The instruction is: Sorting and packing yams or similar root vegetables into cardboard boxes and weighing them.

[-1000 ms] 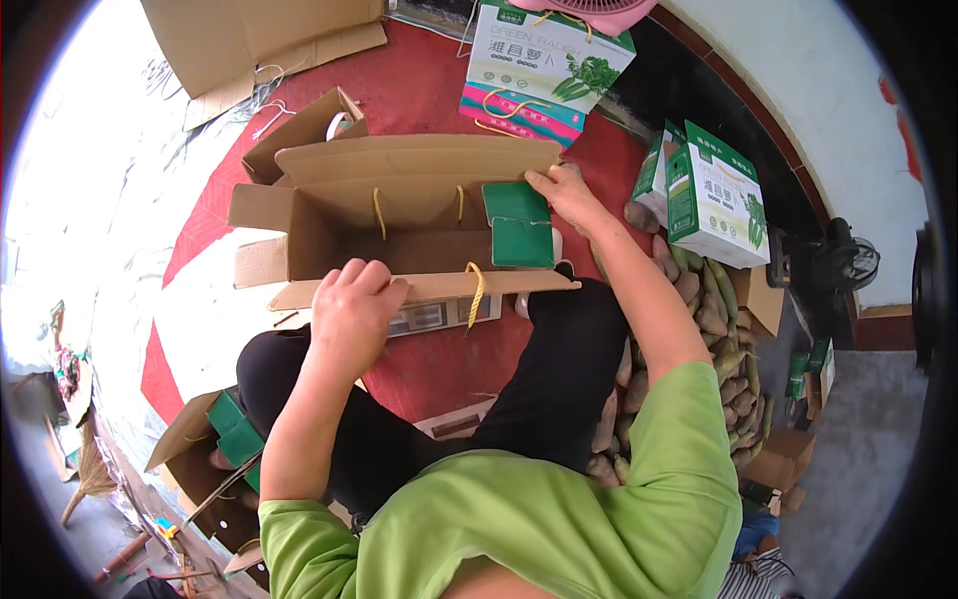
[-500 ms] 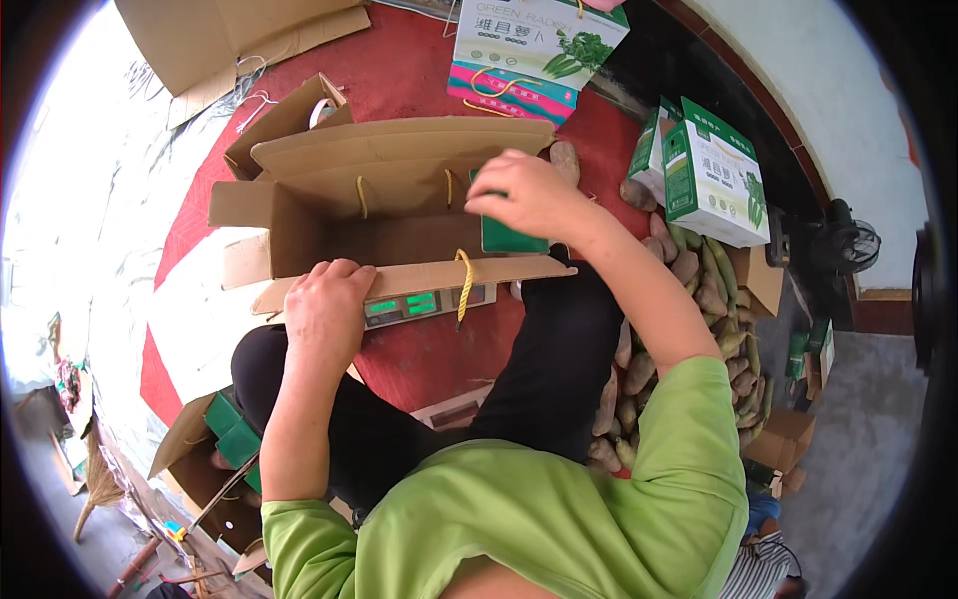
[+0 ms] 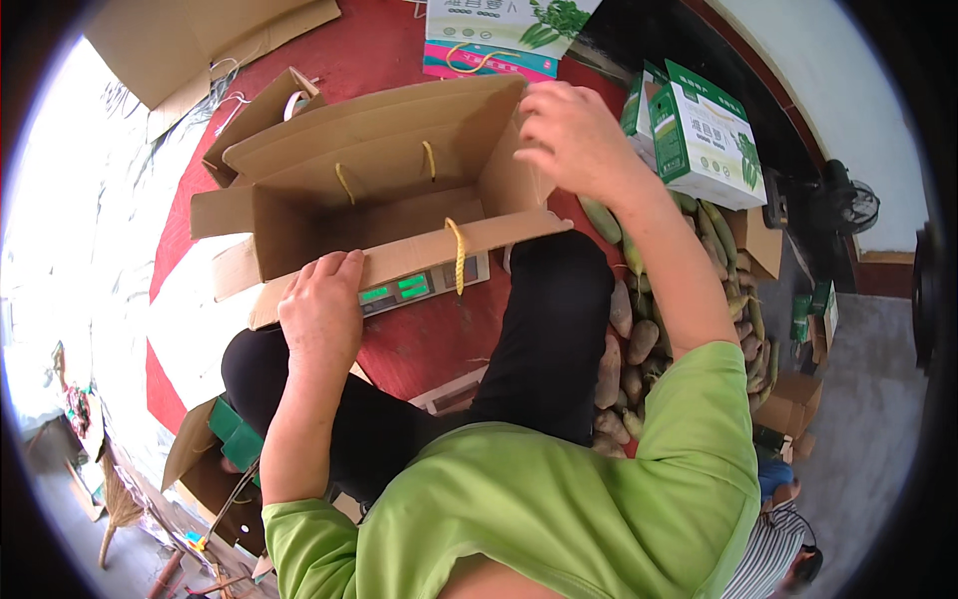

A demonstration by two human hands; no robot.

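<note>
An open cardboard box [image 3: 384, 222] with yellow rope handles stands in front of me, its brown inside showing and nothing in it. My left hand [image 3: 321, 307] grips the top edge of the near flap [image 3: 399, 258] at its left part. At the far right corner, my right hand [image 3: 579, 135] has its fingers apart and bent, close to the end wall; whether they touch it I cannot tell. Partly hidden under the near flap is a scale [image 3: 424, 288] with lit green displays.
Long green radishes [image 3: 720, 235] and brownish roots [image 3: 639, 344] lie heaped on my right. White and green printed cartons [image 3: 709, 140] stand beyond them, another printed carton [image 3: 509, 25] at the back. Smaller open box [image 3: 261, 125] at far left. A red mat [image 3: 399, 359] lies beneath.
My right hand has moved right and away from me to the box's far corner. The green end flap beneath it no longer shows, and the right end wall is in view. The left hand keeps its grip.
</note>
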